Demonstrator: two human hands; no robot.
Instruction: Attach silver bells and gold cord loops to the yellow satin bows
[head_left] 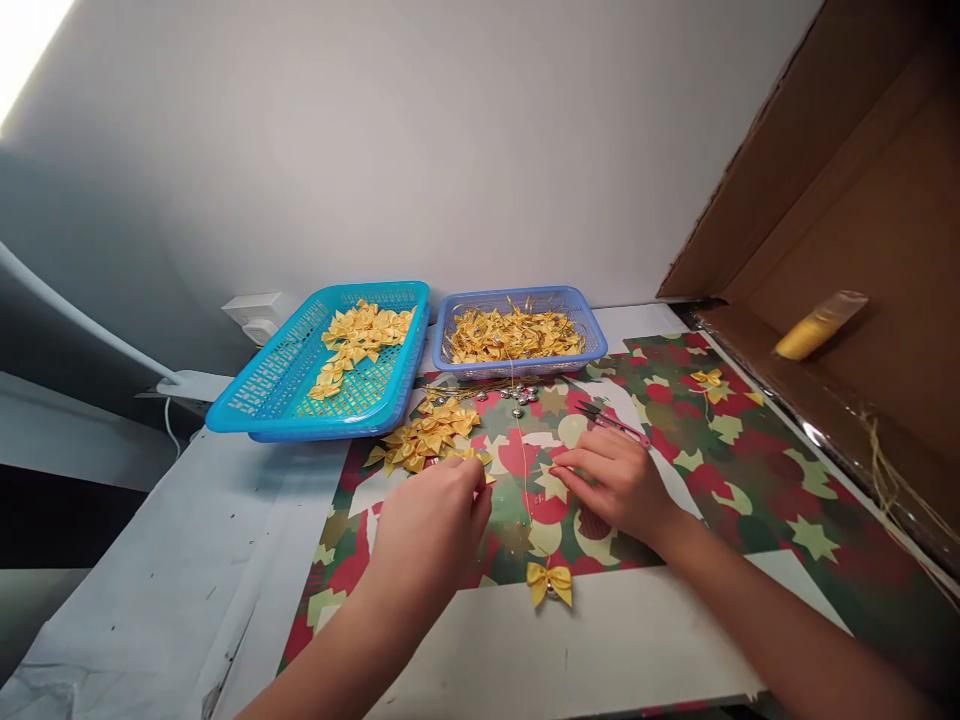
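Note:
My left hand is closed, thumb against curled fingers, beside a pile of yellow ribbon bows. Whatever it may hold is hidden. My right hand pinches with thumb and fingertips over the patterned sheet; I cannot make out anything between them. A thin gold cord runs down the gap between both hands. Below them lies a yellow bow with a small silver bell, at the sheet's near edge. Several loose silver bells sit beyond my hands. Pink-handled scissors lie just beyond my right hand.
A turquoise basket at back left holds yellow bows. Beside it, a blue-violet basket holds bows with gold cords. At right stands a cardboard box with a clear tube of yellow material. Another bow lies on the sheet.

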